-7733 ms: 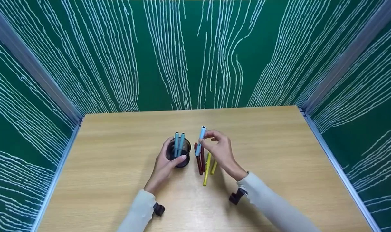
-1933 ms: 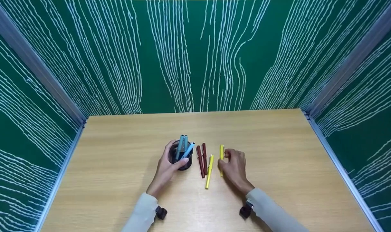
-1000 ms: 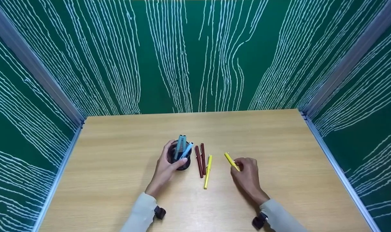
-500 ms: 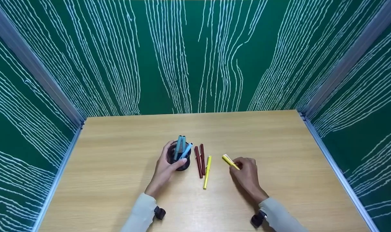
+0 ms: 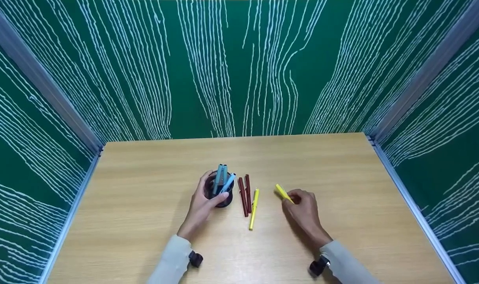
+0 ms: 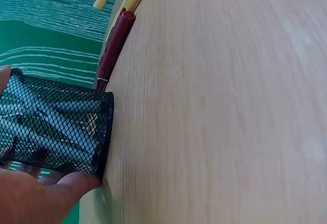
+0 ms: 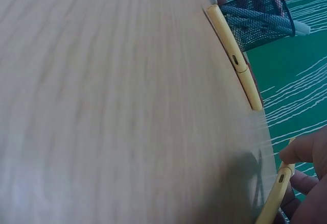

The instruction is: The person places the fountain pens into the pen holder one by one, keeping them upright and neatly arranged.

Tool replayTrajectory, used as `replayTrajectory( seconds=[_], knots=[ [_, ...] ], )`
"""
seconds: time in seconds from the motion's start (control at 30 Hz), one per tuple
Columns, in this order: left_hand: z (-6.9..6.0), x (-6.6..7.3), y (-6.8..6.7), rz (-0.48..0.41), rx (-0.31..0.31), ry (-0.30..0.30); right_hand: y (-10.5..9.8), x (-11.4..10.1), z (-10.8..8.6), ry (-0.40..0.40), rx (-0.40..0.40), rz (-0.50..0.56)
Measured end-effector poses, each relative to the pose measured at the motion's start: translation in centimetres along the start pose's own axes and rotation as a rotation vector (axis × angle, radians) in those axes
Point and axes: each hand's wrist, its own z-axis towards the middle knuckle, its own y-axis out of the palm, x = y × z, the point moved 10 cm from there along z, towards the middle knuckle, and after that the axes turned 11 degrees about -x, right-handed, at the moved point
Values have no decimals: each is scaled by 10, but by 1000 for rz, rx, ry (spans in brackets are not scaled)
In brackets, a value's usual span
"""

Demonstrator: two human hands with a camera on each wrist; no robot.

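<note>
In the head view my left hand is wrapped around a black mesh pen cup, which stands upright on the table. Three blue pens lean inside it, their capped ends above the rim. My right hand pinches a yellow pen between thumb and fingers, low over the table and to the right. The far end of that pen points away and to the left; the fingers hide its near part. Between the hands lie two dark red pens and a second yellow pen.
The wooden table is bordered by green panels with white wavy lines at the back and both sides. Metal posts stand at the back corners. A small black camera sits on each wrist.
The light blue pen, earlier in my right hand, now leans in the cup. My right hand took a yellow pen from the table and moved right with it. The last half second shows hardly any motion.
</note>
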Motion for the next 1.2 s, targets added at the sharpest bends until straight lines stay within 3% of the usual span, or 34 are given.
replayTrajectory(
  seconds=[0.5,0.87,1.2],
  knots=[
    [2,1,1,-16,-11,15,-13,-10,5,-1,22,106],
    [0,-1,-2,25,5,-13,-18,-15,5,6,10,144],
    [0,0,-1,17,-2,-1,-26,-16,3,-3,53,133]
  ],
)
